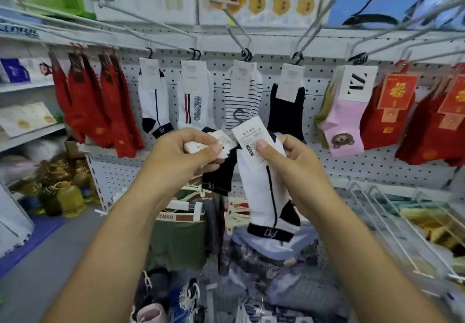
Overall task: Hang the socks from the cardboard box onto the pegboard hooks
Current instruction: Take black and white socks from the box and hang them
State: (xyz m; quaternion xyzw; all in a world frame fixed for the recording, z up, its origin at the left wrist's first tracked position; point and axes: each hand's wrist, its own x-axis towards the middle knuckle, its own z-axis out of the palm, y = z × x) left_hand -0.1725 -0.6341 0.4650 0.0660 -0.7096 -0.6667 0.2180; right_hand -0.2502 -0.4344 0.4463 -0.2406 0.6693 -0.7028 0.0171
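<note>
Your left hand (187, 148) is pinching paper label of black sock (218, 175), fingers closed on it. Your right hand (289, 158) is gripping white sock with black stripe (264, 192) by label, thumb pressing on top. Both socks are dangling before pegboard (314, 111), below hooks (245, 53) holding hung socks.

White sock pair (264, 192): black vertical stripe, black heel patch, black lettered cuff band at the bottom end; hangs toe-up, paper label (251, 136) at the top pinched under the thumb of the right hand (297, 164).
Black sock pair (219, 174): hangs below the fingers of the left hand (181, 151), its white label (221, 140) gripped between thumb and forefinger.
Pegboard hooks (245, 53): white wire arms above both hands, already carrying white, striped, black, pink and red pairs.
</note>
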